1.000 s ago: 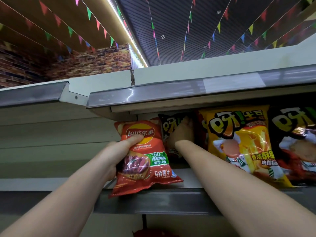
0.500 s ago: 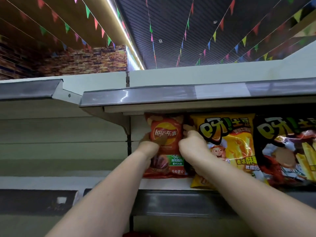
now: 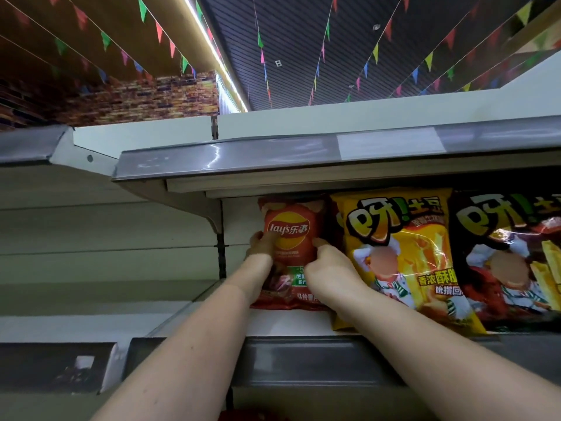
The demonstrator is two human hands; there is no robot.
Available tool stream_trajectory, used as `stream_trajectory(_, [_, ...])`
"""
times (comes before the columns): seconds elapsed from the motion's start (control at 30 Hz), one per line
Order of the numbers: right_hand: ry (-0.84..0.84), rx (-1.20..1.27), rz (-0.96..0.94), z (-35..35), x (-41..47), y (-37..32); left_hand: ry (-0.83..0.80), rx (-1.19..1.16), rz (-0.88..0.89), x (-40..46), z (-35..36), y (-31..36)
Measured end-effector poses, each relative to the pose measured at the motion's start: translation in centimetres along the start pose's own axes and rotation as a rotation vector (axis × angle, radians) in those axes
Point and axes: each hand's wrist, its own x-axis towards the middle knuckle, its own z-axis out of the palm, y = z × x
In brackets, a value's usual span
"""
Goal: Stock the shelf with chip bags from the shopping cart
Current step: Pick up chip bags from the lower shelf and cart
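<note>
A red Lay's chip bag (image 3: 290,235) stands upright at the left end of the white shelf (image 3: 285,325), against the back panel. My left hand (image 3: 261,246) grips its left edge, thumb on the front. My right hand (image 3: 329,270) holds its right edge, fingertips pressed on the front, between it and a yellow chip bag (image 3: 403,253). A dark red chip bag (image 3: 510,259) stands further right. The shopping cart is out of view.
An upper shelf with a grey price rail (image 3: 303,154) hangs just above the bags. The lower shelf's grey front rail (image 3: 303,360) runs under my forearms. To the left lies a bare neighbouring shelf bay (image 3: 91,253). Coloured pennants hang from the ceiling.
The Lay's bag went from tilted at the shelf's front edge to upright at the back. My right hand moved off the dark bag behind onto the Lay's bag's right edge.
</note>
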Motion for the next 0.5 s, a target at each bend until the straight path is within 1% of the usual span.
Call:
stream_trajectory(0.07, [0.006, -0.024, -0.022, 0.1, 0.0, 0.0, 0.003, 0.065, 0.038, -0.2, -0.5, -0.2])
stream_trajectory(0.17, [0.004, -0.050, -0.053, 0.5, -0.1, 0.0, -0.070, 0.263, 0.034, -1.9, -1.1, -0.2])
stream_trajectory(0.27, [0.004, -0.060, -0.036, 0.7, -0.1, -0.1, -0.102, 0.371, 0.056, -1.2, -1.4, -1.1])
stream_trajectory(0.4, [-0.010, -0.049, 0.000, 0.3, -0.1, -0.2, -0.028, 0.500, 0.133, -1.0, -0.8, -1.2])
stream_trajectory(0.5, [-0.011, -0.039, 0.004, 0.3, -0.3, -0.4, 0.021, 0.676, 0.139, -1.6, -0.8, -0.8])
